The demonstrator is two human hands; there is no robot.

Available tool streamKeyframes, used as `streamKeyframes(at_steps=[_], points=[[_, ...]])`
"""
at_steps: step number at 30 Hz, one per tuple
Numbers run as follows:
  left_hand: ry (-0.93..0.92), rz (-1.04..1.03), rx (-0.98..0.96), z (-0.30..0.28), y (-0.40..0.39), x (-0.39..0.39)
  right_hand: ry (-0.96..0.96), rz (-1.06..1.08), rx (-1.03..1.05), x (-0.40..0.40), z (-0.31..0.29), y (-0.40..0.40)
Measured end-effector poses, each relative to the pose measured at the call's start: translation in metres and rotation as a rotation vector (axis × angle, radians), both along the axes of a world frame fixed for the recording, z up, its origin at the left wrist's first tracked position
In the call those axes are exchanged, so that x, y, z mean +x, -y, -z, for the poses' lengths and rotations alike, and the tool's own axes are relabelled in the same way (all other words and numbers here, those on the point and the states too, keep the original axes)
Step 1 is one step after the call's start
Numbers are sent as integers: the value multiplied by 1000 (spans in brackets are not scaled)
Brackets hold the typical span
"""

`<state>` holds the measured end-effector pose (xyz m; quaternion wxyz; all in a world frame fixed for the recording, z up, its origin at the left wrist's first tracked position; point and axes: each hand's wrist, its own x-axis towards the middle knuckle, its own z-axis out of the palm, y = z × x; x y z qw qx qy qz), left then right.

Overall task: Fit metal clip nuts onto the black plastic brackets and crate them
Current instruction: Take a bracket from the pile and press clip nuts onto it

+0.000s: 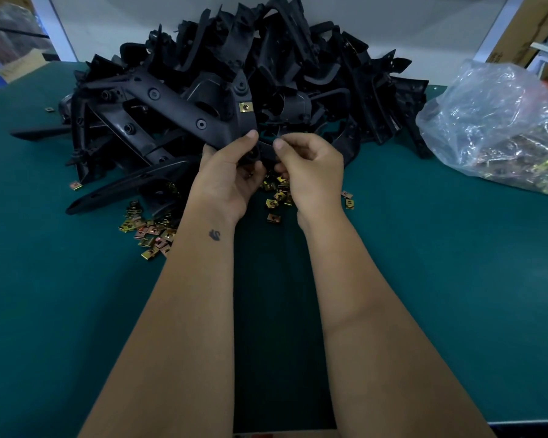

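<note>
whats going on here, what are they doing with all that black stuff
A person is fitting gold-coloured metal clip nuts onto black plastic brackets at a green-topped table. The left hand grips one black bracket, which already carries one clip nut. The right hand pinches at the bracket's lower edge; what it holds is hidden. A big pile of brackets lies behind, loose clip nuts near the wrists, and a clear plastic bag sits to the right.

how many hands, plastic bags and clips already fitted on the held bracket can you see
hands: 2 (left hand, right hand)
plastic bags: 1 (bag)
clips fitted on the held bracket: 1 (clip)
total: 4
</note>
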<state>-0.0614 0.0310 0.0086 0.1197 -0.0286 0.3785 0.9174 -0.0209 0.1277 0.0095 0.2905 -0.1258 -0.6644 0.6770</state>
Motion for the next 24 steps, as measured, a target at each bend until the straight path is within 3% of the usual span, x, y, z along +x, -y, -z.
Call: streamKeyframes(at_steps=[11, 24], points=[[25, 63, 75, -3, 0, 0, -58, -177, -379, 5, -9, -1], [79, 120, 134, -8, 1, 5, -44, -163, -394, 3, -10, -4]])
